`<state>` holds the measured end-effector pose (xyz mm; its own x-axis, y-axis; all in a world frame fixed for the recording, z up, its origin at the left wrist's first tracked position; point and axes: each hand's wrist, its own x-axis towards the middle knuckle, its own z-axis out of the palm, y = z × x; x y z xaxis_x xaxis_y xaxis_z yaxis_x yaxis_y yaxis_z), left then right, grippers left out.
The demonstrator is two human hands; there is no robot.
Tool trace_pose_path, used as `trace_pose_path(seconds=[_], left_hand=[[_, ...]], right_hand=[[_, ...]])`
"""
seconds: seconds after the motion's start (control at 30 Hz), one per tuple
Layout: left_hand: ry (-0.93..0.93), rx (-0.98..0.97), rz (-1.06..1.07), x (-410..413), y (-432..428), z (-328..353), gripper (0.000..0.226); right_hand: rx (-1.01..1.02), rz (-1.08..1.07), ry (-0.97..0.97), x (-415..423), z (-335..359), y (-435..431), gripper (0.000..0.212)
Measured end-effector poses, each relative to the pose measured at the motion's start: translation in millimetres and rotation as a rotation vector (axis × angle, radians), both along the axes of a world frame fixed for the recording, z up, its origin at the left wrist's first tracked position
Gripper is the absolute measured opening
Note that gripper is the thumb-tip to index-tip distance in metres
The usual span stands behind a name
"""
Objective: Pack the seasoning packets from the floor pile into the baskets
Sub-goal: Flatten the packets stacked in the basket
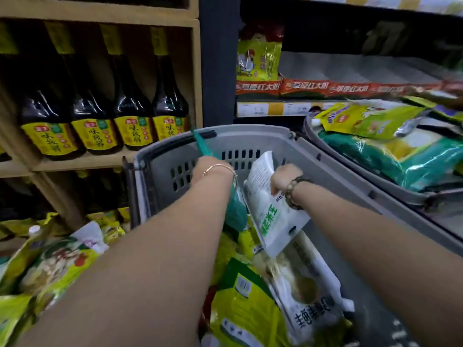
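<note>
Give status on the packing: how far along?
Done: the far basket is heaped full, and the near basket already holds several packets. In hand: the right hand grips a white packet inside the near basket; the left hand reaches in too, fingers hidden. Left: a pile of packets lies at lower left, not yet packed.

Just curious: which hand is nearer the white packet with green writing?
Right. The right hand grips the white packet near its top; the left hand is off to its left, at the teal strip.
</note>
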<state>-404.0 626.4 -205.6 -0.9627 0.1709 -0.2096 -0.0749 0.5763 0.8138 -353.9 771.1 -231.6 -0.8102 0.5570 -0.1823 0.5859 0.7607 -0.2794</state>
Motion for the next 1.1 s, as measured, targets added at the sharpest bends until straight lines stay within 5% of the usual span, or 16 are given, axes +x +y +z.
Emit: trace_pose_path(seconds=[0.1,0.4,0.53,0.63,0.73,0.87,1.1], left_hand=[[-0.078,-0.097,0.127,7,12,-28,0.036],[-0.130,-0.174,0.213,15,-2,-110,0.035],[-0.156,-0.171,0.230,14,-5,-124,0.049],[0.063,-0.474,0.089,19,-3,-127,0.071],[0.446,-0.810,-0.390,34,1,-143,0.058],[0.263,-1.030,-0.568,43,-3,-161,0.071],[-0.036,-0.975,-0.500,42,-8,-165,0.075]], right_hand=[[-0.068,0.015,-0.039,-5,-23,4,0.015],[-0.175,0.055,-0.181,-7,-76,14,0.037],[-0.260,-0.103,-0.013,2,-104,19,0.012],[0.176,0.160,-0.026,7,-121,3,0.063],[0.555,0.600,-0.005,9,-135,-13,0.077],[0.561,0.640,-0.153,21,-158,3,0.072],[0.285,0.525,-0.271,28,-175,17,0.080]])
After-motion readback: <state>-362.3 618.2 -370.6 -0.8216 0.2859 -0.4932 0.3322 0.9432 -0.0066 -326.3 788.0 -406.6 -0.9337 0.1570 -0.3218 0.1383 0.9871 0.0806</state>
